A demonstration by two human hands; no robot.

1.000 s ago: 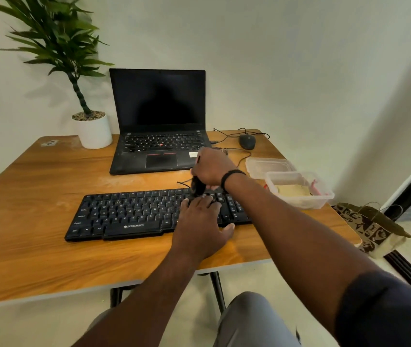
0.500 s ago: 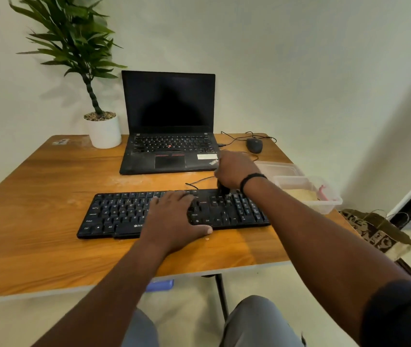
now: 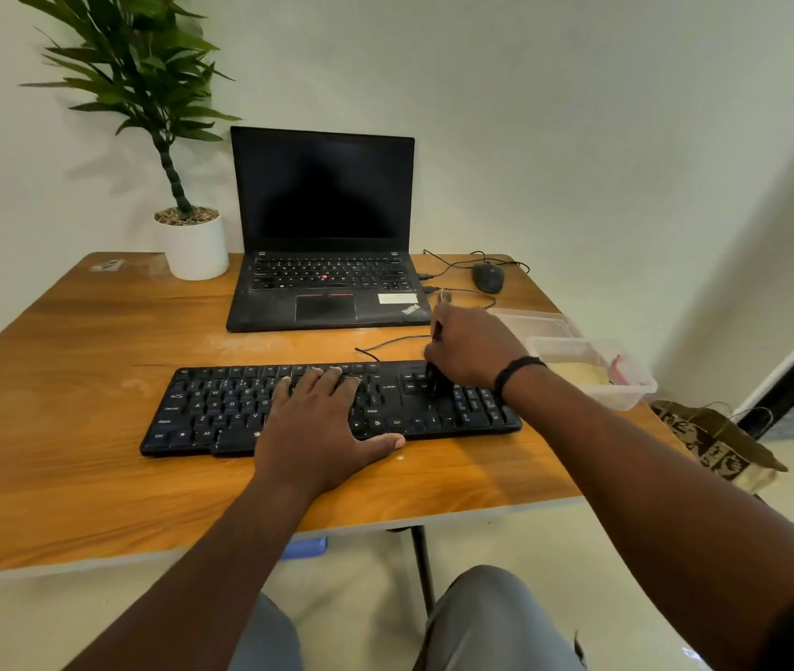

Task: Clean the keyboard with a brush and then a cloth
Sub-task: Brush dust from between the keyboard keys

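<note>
A black keyboard lies across the wooden table, its cable running back toward the laptop. My left hand rests flat on the middle keys with straight fingers. My right hand grips a black brush from above, its bristles down on the keys just left of the number pad. Most of the brush is hidden under my fingers. A yellowish cloth lies inside a clear plastic box.
An open black laptop stands behind the keyboard, with a potted plant to its left and a wired mouse to its right. Two clear plastic boxes sit at the table's right edge. A paper bag stands on the floor.
My right hand has carried the brush rightward along the keyboard, from its middle to the keys beside the number pad. My left hand has slid left to the middle keys.
</note>
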